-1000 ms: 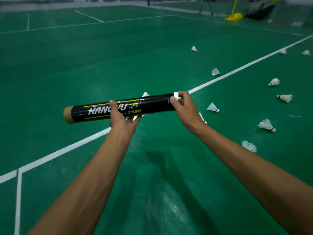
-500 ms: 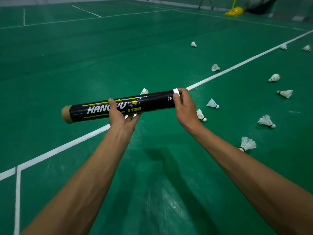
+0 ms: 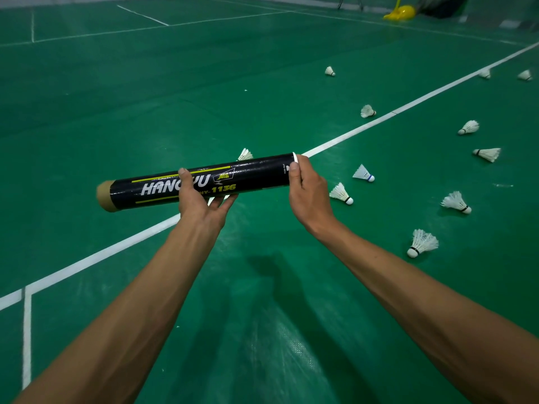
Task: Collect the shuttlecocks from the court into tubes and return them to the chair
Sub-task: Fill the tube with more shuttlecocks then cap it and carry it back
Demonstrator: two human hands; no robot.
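Fingers (image 3: 226, 201) of the left hand (image 3: 201, 202) curled under the tube (image 3: 256, 173) at its middle, thumb laid over the top across the printed name: a full grip. Fingers of the right hand (image 3: 310, 193) closed round the tube's right end, thumb tip pressed on the black wall just beside the white cap (image 3: 295, 158); far fingers hidden behind the end. Impossible to tell whether the cap is seated or loose.

Tube held in the air above the court (image 3: 145, 97), nearly level, right end a little higher and farther, bare brown cardboard end (image 3: 103, 196) pointing left. Contents not visible.

Beneath the hands, a white line (image 3: 350, 135) running from near left to far right, passing under the tube.

Shuttlecocks (image 3: 341, 193) scattered on the green floor, all apart from one another: one partly hidden just behind the tube, two just right of the right hand, one nearer on the right, several more spread farther right on both sides of the line.

At the far right edge, a yellow base (image 3: 401, 13).
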